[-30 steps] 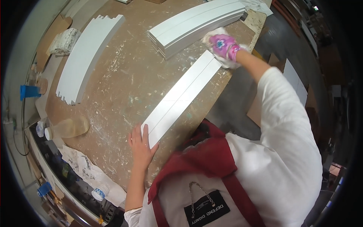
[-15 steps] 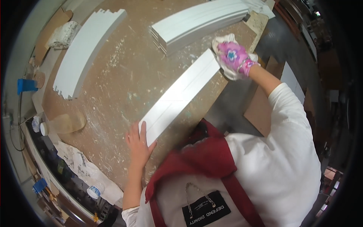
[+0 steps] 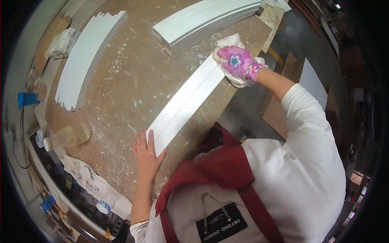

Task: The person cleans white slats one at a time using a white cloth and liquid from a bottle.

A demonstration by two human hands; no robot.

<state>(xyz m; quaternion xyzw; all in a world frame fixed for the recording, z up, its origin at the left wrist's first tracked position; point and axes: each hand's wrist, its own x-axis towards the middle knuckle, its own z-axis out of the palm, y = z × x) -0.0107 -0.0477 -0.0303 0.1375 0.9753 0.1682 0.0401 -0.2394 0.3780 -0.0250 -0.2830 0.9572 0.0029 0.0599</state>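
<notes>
A long white board (image 3: 184, 103) with a thin line along its length lies slantwise on the brown workbench (image 3: 117, 117). At its near left end rests my bare left hand (image 3: 146, 152), fingers apart along the edge and thumb at the corner. My right hand (image 3: 236, 62), in a pink flowered glove, is closed on a white cloth (image 3: 239, 81). It presses that cloth against the far right end of the board. Part of the cloth and the board's far tip are hidden under the glove.
Curved white boards are stacked at the back (image 3: 206, 24), and another curved stack (image 3: 87, 56) stands at left. A bottle of yellowish liquid (image 3: 73, 135) lies near the left edge, beyond a white tub (image 3: 103, 205). Brown and white panels (image 3: 291, 93) lean beyond the right edge.
My right hand and the cloth have shifted slightly left, over the board's far end. My left hand stays on the near end. The whole view has shifted a little.
</notes>
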